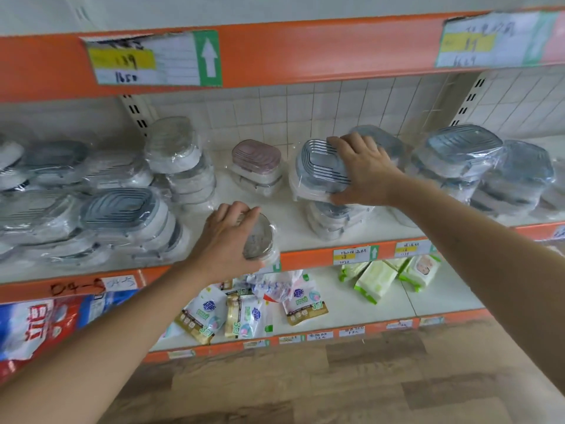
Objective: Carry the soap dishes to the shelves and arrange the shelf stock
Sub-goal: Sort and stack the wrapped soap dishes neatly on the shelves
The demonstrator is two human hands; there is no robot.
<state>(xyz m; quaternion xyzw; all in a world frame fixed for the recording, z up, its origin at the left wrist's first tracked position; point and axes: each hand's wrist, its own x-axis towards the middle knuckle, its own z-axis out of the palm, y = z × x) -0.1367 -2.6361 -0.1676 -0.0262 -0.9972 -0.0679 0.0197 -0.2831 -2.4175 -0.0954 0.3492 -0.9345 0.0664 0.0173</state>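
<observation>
Plastic-wrapped soap dishes fill the middle shelf (293, 231). My left hand (226, 240) grips a grey-topped soap dish (260, 237) tilted on edge near the shelf's front lip. My right hand (363, 169) grips a blue-grey soap dish (321, 166) at the top of a stack (330, 218) in the shelf's middle. A pink-topped dish (255, 157) sits on a short stack between the hands, further back. More stacks stand at the left (122, 215), at the back left (180, 157) and at the right (458, 154).
An orange shelf edge (305, 53) with price labels runs overhead. The lower shelf holds detergent pouches (244, 313), green wipe packs (376, 280) and red-blue bags (36, 328) at the left. Wooden floor (336, 387) lies below.
</observation>
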